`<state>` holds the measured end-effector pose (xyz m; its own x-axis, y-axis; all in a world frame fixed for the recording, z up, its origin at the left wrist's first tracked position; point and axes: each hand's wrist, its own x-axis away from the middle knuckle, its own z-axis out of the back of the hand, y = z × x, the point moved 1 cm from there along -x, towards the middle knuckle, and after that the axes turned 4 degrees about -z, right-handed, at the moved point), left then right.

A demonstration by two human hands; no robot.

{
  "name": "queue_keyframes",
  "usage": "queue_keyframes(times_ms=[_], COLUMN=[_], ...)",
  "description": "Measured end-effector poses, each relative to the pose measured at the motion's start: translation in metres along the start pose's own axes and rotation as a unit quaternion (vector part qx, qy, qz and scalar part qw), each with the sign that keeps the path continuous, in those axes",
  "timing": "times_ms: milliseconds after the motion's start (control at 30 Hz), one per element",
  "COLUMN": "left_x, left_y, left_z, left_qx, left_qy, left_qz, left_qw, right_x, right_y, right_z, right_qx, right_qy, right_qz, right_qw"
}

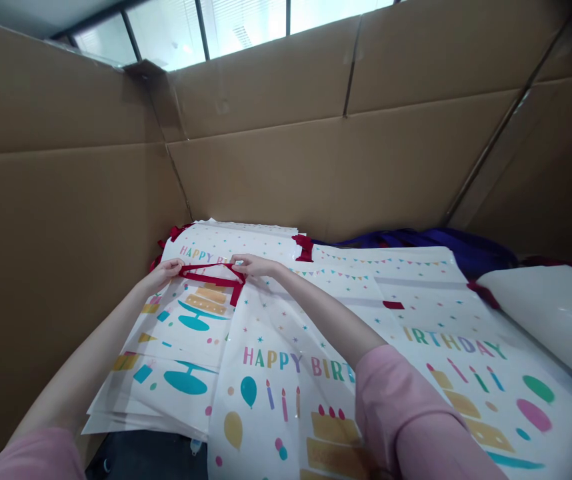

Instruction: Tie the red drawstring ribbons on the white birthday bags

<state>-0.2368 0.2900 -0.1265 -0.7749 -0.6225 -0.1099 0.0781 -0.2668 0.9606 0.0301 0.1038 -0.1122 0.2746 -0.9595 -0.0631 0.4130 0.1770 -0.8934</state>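
Observation:
My left hand (167,269) pinches one end of a dark red strap handle (216,281). Its other end is gripped by my right hand (252,265), so the strap runs stretched between my fingers. The handle appears to belong to the white gift bag (261,333) hanging below my right forearm, printed with "HAPPY BIRT...", candles, balloons and a cake. Under my hands lies a stack of similar white printed bags (181,400), one over another. My right forearm covers part of the bag's print.
More printed bags (441,287) spread to the right. Dark blue bags (416,239) lie along the back, and a glossy white bag (541,300) is at far right. Tall cardboard walls (276,167) rise at the left and back. Something black (141,457) shows at bottom left.

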Motion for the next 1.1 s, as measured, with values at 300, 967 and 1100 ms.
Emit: queue_keyframes(times_ms=[300, 967, 1100], left_x=[-0.001, -0.008, -0.02], left_y=[-0.003, 0.014, 0.053], left_z=[0.002, -0.018, -0.065], left_qx=[0.032, -0.094, -0.149], left_qy=[0.002, -0.033, -0.078], left_qz=[0.007, 0.014, -0.076], left_qw=[0.999, 0.995, 0.983], right_x=[0.007, -0.003, -0.006], right_y=[0.016, 0.001, 0.004], right_z=[0.004, -0.005, -0.01], right_qx=[0.001, 0.017, 0.056], right_qy=[0.005, 0.067, 0.091], right_qz=[-0.039, -0.028, -0.015], right_qw=[0.999, 0.997, 0.994])
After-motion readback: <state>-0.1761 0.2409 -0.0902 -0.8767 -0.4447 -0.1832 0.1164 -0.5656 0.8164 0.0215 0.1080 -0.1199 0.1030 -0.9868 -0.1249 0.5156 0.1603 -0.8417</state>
